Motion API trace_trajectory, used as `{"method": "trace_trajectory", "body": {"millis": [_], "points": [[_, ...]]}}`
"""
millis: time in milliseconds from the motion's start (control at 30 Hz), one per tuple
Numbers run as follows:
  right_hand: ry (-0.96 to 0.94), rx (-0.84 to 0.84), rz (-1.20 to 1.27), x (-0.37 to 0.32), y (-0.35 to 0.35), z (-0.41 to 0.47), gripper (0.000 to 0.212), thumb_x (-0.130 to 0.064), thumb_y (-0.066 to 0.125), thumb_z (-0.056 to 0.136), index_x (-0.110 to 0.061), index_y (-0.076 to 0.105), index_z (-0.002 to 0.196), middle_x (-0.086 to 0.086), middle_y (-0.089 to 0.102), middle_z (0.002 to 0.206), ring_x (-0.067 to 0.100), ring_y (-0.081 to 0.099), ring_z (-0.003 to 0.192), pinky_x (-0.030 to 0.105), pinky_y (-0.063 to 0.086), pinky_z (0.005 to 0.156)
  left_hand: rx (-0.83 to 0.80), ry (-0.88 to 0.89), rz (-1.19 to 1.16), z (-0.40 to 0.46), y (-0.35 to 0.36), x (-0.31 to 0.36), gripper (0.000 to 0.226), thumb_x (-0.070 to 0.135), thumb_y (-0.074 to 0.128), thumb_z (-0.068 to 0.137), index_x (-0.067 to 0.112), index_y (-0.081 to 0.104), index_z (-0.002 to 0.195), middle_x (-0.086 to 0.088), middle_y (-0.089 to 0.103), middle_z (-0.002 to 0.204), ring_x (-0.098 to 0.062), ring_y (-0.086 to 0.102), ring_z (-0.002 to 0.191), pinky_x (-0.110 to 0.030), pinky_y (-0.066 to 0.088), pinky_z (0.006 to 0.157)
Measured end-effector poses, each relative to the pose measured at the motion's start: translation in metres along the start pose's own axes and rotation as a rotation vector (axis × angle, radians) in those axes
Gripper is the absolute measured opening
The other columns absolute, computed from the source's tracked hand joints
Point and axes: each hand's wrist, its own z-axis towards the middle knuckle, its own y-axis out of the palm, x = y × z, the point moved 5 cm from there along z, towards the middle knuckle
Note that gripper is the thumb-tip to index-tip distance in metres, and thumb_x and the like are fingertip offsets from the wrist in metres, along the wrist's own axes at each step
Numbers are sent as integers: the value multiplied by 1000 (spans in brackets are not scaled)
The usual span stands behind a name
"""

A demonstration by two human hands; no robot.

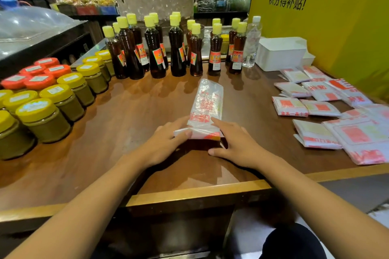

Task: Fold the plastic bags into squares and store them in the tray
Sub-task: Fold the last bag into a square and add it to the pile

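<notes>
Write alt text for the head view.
Both hands, left hand and right hand, press the near end of a long, clear red-printed plastic bag on a brown wooden counter. Folded bag squares lie right, near a white plastic tray.

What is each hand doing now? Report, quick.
Left hand: open, fingers pressing the plastic bag's near end.
Right hand: open, fingers flat on the same bag.
</notes>
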Motion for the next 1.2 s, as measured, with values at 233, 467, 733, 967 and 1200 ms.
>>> {"method": "trace_trajectory", "body": {"millis": [233,467,733,967,1200], "points": [[-21,108,-76,7,-5,5,40,-34,67,95,-30,62,134,-6,56,138,15,48,127,24,36,101,-159,28,148,-3,19,8,78,77,46,85,41,31,154,18,34,157,-2,29,140,-39,23,120],[-166,162,204,10,-11,7,21,-25,75,92,-22,78,112,-9,74,113,3,67,105,29,55,89,-66,128,241,17,11,-7,59,54,61,90,35,50,145,14,54,145,-7,45,135,-39,36,115],[-1,248,19,20,-7,9,31,-38,71,92,-32,71,122,-10,50,112,1,33,101,9,27,73,90,145,320,33,15,-12,30,24,55,99,41,67,121,13,58,126,-17,44,112,-39,36,92],[38,243,100,17,-15,9,25,-38,65,95,-18,79,94,-6,65,87,12,49,80,34,37,72,194,48,104,26,8,-15,31,42,56,97,21,70,78,7,69,81,-11,58,81,-35,43,74],[153,207,-13,18,-10,9,44,-49,50,100,-18,67,74,-1,58,79,14,47,87,43,37,87,247,-83,22,10,8,-16,44,33,60,100,10,61,62,-1,58,56,-17,51,54,-34,34,56]]}}
